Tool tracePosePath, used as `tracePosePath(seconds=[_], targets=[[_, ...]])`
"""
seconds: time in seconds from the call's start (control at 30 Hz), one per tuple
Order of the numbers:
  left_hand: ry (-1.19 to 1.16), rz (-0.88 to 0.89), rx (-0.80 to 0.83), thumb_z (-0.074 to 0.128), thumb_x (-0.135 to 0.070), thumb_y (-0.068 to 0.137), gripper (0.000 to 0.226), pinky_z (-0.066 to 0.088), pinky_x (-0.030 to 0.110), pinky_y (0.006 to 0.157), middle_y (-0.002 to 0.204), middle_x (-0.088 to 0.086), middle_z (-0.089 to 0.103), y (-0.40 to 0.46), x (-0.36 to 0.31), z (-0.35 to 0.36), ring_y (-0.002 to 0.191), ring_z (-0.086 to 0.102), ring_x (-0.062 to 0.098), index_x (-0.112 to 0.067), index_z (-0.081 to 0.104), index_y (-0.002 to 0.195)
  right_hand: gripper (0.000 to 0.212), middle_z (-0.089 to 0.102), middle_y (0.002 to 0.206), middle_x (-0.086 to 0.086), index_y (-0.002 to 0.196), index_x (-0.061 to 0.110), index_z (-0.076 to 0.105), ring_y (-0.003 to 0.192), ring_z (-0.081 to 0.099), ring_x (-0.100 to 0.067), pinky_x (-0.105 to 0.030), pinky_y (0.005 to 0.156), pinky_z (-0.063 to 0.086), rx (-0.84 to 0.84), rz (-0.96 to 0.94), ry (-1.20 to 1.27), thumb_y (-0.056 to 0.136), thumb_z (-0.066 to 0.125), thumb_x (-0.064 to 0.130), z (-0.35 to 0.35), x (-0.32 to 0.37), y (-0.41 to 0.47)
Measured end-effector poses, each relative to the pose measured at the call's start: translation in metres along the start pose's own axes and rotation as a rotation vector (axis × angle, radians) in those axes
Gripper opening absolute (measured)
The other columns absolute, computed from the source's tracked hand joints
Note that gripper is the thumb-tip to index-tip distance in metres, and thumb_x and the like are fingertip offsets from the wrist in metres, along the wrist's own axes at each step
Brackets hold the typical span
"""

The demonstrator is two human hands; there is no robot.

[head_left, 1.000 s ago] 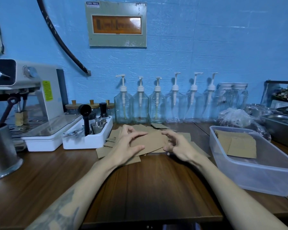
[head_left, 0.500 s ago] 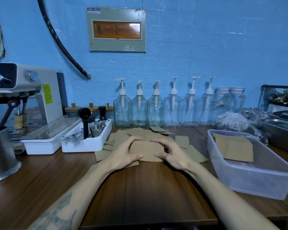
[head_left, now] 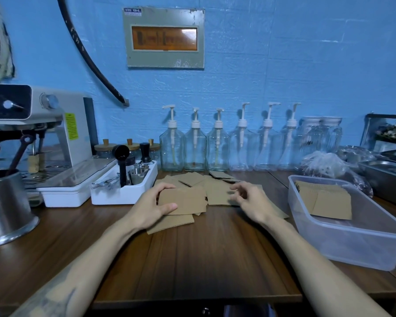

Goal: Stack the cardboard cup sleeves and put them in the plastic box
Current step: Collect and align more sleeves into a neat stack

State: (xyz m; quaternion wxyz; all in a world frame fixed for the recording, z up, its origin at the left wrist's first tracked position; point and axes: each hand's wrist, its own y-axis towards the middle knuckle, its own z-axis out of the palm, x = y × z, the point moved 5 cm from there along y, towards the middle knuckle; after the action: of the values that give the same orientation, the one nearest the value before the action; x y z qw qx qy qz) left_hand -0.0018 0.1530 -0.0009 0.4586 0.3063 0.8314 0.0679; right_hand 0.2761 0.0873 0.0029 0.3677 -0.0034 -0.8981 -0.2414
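Note:
Flat brown cardboard cup sleeves (head_left: 217, 191) lie scattered on the wooden counter in front of the pump bottles. My left hand (head_left: 154, 208) grips a small stack of sleeves (head_left: 185, 201) by its left edge, thumb below and fingers over the top. My right hand (head_left: 249, 200) hovers over the loose sleeves to the right of that stack, fingers curled and apart, holding nothing. A clear plastic box (head_left: 343, 239) stands at the right and holds a stack of sleeves (head_left: 322, 199) at its far end.
A white tool tray (head_left: 124, 191) and an espresso machine (head_left: 39, 143) stand to the left, with a steel jug (head_left: 5, 207) at the far left. Glass pump bottles (head_left: 217, 149) line the wall. A plastic bag (head_left: 325, 168) and steel trays (head_left: 389, 177) sit behind the box.
My right hand has let go of the stack and moved to the right over the loose sleeves. My left hand keeps hold of the stack.

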Motion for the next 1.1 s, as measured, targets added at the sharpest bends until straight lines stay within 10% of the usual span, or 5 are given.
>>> tracePosePath(seconds=[0.13,0.3,0.8,1.1], targets=[[0.004,-0.041,0.018,0.078,-0.02,0.083,0.041,0.053,0.035,0.094,0.113,-0.007,0.067,0.001,0.009,0.002,0.101,0.066,0.011,-0.029,0.057,0.117,0.038,0.051,0.12,0.0,0.125,0.02,0.062,0.113,0.046,-0.016,-0.035,0.102,0.04,0.059,-0.013,-0.319,0.091,0.065,0.036,-0.001,-0.006,0.002],[0.027,-0.038,0.059,0.077,-0.024,0.084,0.036,0.052,0.042,0.096,0.111,-0.011,0.065,0.001,0.01,0.005,0.101,0.064,0.008,-0.038,0.056,0.11,0.049,0.042,0.145,0.005,0.14,0.025,0.048,0.135,0.034,-0.022,-0.042,0.108,0.031,0.203,-0.051,-0.517,0.095,0.054,0.045,0.009,-0.005,0.007],[0.063,-0.046,0.101,0.066,-0.054,0.073,0.052,0.042,0.052,0.105,0.12,-0.03,0.058,-0.005,0.0,0.009,0.116,0.057,0.007,-0.058,0.049,0.121,0.069,0.039,0.122,-0.001,0.139,0.025,0.05,0.12,0.036,-0.023,-0.031,0.096,0.028,0.056,-0.053,-0.373,0.077,0.08,0.027,0.004,0.001,0.017],[0.037,-0.023,0.095,0.069,-0.034,0.087,0.043,0.045,0.045,0.104,0.116,-0.027,0.062,-0.004,-0.002,0.009,0.113,0.058,0.003,-0.056,0.053,0.12,0.028,0.073,0.105,0.0,0.104,0.034,0.07,0.107,0.063,-0.02,-0.04,0.103,0.045,-0.149,0.062,0.063,0.087,0.071,0.013,-0.018,0.005,0.013]])
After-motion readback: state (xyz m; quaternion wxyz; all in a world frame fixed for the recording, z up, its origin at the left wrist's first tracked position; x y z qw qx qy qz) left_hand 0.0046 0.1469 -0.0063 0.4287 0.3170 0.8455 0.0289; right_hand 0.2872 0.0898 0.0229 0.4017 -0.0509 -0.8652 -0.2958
